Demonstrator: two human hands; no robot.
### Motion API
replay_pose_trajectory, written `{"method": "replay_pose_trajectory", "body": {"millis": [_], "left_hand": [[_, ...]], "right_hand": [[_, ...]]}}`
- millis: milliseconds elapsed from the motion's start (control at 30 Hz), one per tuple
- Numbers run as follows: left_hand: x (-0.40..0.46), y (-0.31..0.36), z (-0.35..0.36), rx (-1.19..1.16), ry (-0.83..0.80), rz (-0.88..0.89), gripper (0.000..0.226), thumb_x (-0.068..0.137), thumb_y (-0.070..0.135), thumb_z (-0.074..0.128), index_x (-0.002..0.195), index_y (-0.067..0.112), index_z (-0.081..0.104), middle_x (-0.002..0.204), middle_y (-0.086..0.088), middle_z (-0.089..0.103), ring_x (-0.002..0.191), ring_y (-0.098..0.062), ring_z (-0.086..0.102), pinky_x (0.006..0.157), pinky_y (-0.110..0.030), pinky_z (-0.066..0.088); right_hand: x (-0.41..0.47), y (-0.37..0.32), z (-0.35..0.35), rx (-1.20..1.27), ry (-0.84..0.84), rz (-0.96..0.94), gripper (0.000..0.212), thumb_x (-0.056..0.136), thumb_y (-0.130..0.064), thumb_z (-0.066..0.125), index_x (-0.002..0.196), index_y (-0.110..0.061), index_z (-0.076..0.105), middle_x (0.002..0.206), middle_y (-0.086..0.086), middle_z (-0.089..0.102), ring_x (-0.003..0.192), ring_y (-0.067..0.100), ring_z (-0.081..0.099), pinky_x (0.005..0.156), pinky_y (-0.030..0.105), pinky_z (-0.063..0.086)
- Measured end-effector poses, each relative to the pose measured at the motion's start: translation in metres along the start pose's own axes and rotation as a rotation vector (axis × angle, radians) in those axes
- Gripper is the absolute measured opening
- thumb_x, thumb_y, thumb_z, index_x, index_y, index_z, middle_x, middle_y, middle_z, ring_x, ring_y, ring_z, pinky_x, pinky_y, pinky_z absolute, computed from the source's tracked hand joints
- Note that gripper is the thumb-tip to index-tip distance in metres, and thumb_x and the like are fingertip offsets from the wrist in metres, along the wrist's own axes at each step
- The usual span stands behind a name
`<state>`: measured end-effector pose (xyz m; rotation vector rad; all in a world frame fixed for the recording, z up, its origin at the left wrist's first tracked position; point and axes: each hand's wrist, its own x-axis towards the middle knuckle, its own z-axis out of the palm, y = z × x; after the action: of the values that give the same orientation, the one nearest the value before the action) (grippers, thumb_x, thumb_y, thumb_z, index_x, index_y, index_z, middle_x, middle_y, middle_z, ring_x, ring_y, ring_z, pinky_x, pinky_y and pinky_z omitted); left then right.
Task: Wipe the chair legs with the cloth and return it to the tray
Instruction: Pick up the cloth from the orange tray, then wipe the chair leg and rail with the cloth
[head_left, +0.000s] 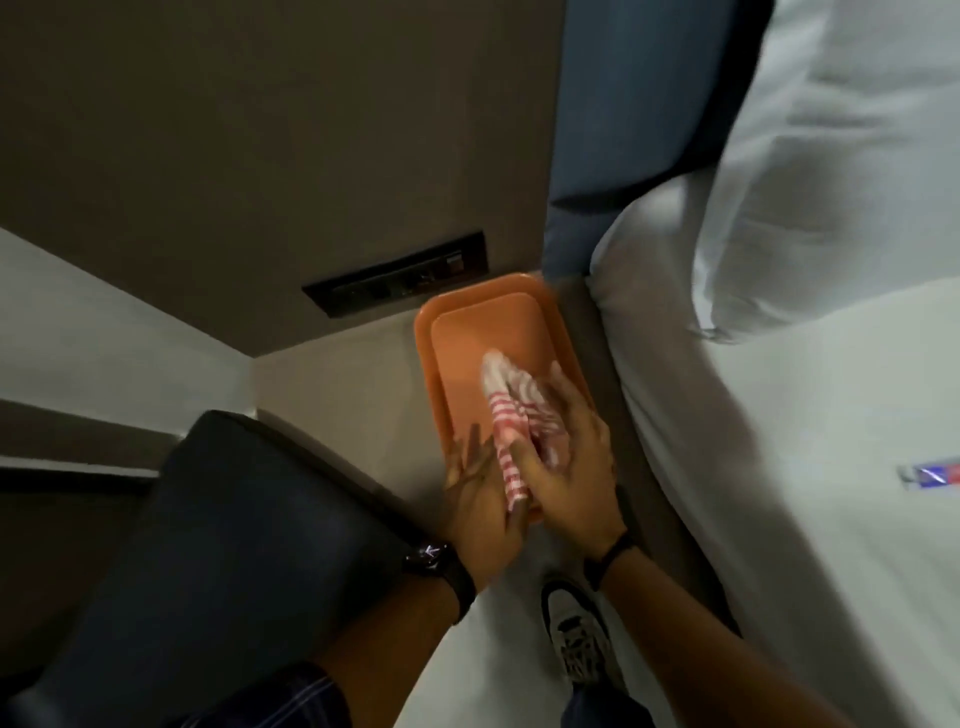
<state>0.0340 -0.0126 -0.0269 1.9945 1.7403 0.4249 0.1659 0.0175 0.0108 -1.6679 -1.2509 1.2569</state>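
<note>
An orange tray (483, 322) lies on the light floor between a dark chair and a bed. A red-and-white striped cloth (506, 400) rests bunched in the tray's near half. My right hand (569, 462) grips the cloth from the right, fingers curled into it. My left hand (478, 499) is at the tray's near-left edge with fingers spread flat, touching the cloth's lower end. The chair seat (218, 545) is dark and padded, at lower left; its legs are hidden from view.
A bed with white sheets (805, 415) and a blue headboard (623, 104) fills the right side. A dark socket panel (400, 283) sits low on the brown wall behind the tray. My shoe (576, 629) stands on the floor below my hands.
</note>
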Motion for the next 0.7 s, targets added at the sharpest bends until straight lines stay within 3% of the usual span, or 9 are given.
{"method": "replay_pose_trajectory", "body": {"millis": [67,100,167,267,333,367,467,567,700], "left_hand": [[-0.027,0.036,-0.032,-0.179,-0.037,0.114,0.055,0.09,0.028,0.044,0.142,0.015,0.053,0.141,-0.015,0.063,0.137,-0.023,0.046,0.123,-0.051,0.034],[-0.044,0.053,-0.047,-0.217,-0.083,0.184,0.051,0.09,0.026,0.046,0.14,0.018,0.055,0.138,-0.011,0.066,0.133,-0.02,0.049,0.12,-0.047,0.038],[-0.075,0.073,-0.067,-0.195,-0.184,0.327,0.045,0.09,0.028,0.053,0.135,0.025,0.054,0.133,-0.005,0.066,0.126,-0.016,0.051,0.116,-0.036,0.039],[-0.143,0.08,-0.097,0.015,-0.394,0.404,0.059,0.096,0.06,0.048,0.149,0.039,0.039,0.156,0.007,0.048,0.148,-0.011,0.034,0.125,-0.032,0.018],[-0.193,0.065,-0.115,0.266,-0.466,0.395,0.075,0.096,0.074,0.033,0.159,0.033,0.027,0.168,0.007,0.032,0.159,-0.013,0.015,0.13,-0.039,0.004],[-0.219,0.056,-0.126,0.412,-0.482,0.395,0.079,0.096,0.074,0.027,0.16,0.028,0.026,0.169,0.003,0.03,0.16,-0.017,0.012,0.13,-0.041,-0.001],[-0.288,0.026,-0.16,0.76,-0.511,0.279,0.086,0.096,0.069,0.017,0.162,0.013,0.019,0.171,-0.01,0.023,0.161,-0.029,0.005,0.129,-0.046,-0.009],[-0.343,0.005,-0.172,0.895,-0.46,0.136,0.09,0.095,0.069,0.008,0.163,0.009,0.008,0.173,-0.015,0.01,0.16,-0.031,-0.004,0.129,-0.048,-0.009],[-0.421,-0.008,-0.156,1.021,-0.503,0.155,0.089,0.097,0.068,0.011,0.161,0.009,-0.005,0.173,-0.014,-0.004,0.157,-0.028,-0.017,0.127,-0.047,-0.014]], "right_hand": [[-0.038,-0.011,-0.016,-0.061,-0.048,-0.076,0.091,0.09,-0.061,0.066,0.17,-0.043,0.026,0.18,-0.021,0.028,0.166,-0.004,0.024,0.13,0.011,0.019],[-0.06,-0.015,-0.024,0.031,-0.075,-0.076,0.088,0.094,-0.053,0.068,0.171,-0.04,0.026,0.178,-0.029,0.028,0.164,-0.011,0.024,0.129,0.006,0.02],[-0.1,-0.017,-0.027,0.22,-0.065,-0.043,0.067,0.103,-0.03,0.068,0.162,-0.045,0.041,0.159,-0.043,0.047,0.151,-0.014,0.046,0.125,0.013,0.039],[-0.177,-0.02,-0.027,0.441,0.091,0.056,0.046,0.107,-0.019,0.054,0.137,-0.051,0.068,0.138,-0.028,0.075,0.133,0.002,0.071,0.122,0.031,0.054],[-0.228,-0.008,-0.027,0.598,0.102,0.108,0.046,0.116,-0.008,0.046,0.149,-0.035,0.063,0.15,-0.01,0.073,0.146,0.019,0.065,0.13,0.042,0.047],[-0.257,0.001,-0.027,0.626,0.111,0.145,0.046,0.117,-0.007,0.043,0.15,-0.033,0.062,0.151,-0.011,0.072,0.149,0.022,0.062,0.131,0.045,0.046],[-0.347,0.036,-0.02,0.538,0.144,0.194,0.049,0.117,-0.009,0.043,0.151,-0.043,0.054,0.155,-0.023,0.064,0.155,0.012,0.054,0.134,0.037,0.042],[-0.419,0.082,0.002,0.403,0.143,0.146,0.056,0.115,-0.009,0.045,0.166,-0.032,0.041,0.172,-0.01,0.048,0.163,0.013,0.042,0.139,0.049,0.032],[-0.487,0.134,0.041,0.223,0.095,0.147,0.062,0.112,-0.023,0.043,0.172,-0.03,0.029,0.181,-0.005,0.03,0.173,0.02,0.018,0.142,0.055,0.021]]}}
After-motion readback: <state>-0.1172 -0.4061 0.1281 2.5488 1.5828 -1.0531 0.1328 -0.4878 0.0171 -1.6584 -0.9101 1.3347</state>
